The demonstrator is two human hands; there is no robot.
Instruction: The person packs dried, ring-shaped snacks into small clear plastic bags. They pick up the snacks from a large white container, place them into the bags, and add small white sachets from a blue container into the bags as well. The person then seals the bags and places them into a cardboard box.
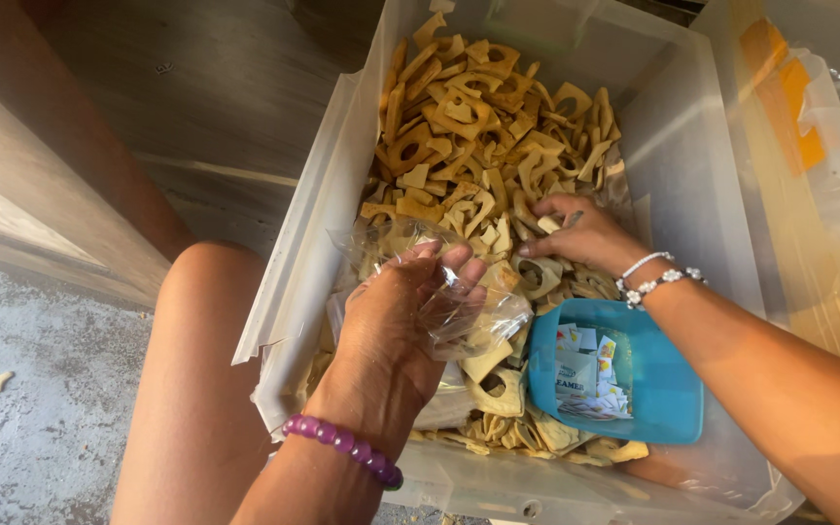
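Hands work inside a clear bin [678,175] of tan pieces [469,126]. Left hand [396,316] grips a clear bag [464,311] over the pile; right hand [576,233] pinches one piece [548,225], above a blue tub [668,394].

The bin [692,175] is open above. Tan cutouts [469,136] fill its left and middle; bare wall and floor show along the right side. A blue tub [668,389] blocks the near right corner. The left hand [396,321] and clear bag [469,311] cover the near middle; the right hand [580,233] lies across the centre.
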